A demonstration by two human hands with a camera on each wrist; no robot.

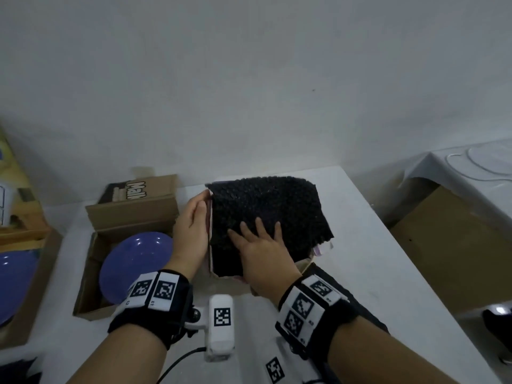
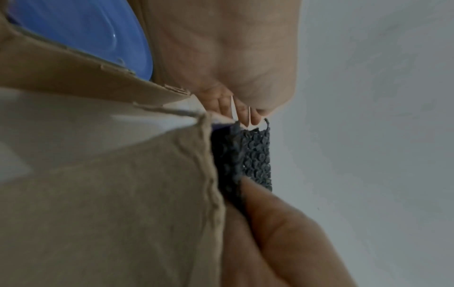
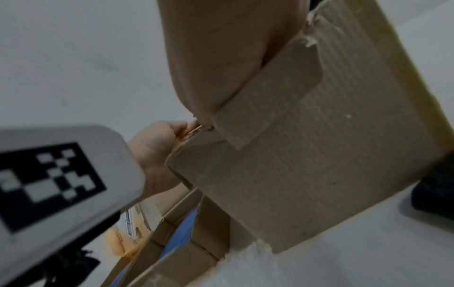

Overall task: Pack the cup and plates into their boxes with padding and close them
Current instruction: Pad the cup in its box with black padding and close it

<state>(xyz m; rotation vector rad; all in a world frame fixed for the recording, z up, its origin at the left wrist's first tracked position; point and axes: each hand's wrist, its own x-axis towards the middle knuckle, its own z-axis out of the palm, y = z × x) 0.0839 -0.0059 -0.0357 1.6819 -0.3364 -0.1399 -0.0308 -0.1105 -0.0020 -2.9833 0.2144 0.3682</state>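
Observation:
A sheet of black bubble padding (image 1: 277, 200) lies draped over the top of a cardboard box (image 1: 304, 266) in the middle of the white table. My right hand (image 1: 257, 239) presses flat on the padding, fingers spread. My left hand (image 1: 194, 217) grips the box's left flap, thumb on the padding side; the right wrist view shows its fingers (image 3: 157, 147) curled round the flap edge. The left wrist view shows the padding (image 2: 255, 155) beside the cardboard wall (image 2: 110, 194). The box's contents are hidden. A blue plate (image 1: 135, 264) lies in an open box (image 1: 88, 273) to the left.
Another blue plate (image 1: 13, 284) sits in a carton at the far left. A dark sheet (image 1: 327, 273) lies on the table under my right wrist. A brown carton (image 1: 443, 245) stands on the floor past the table's right edge.

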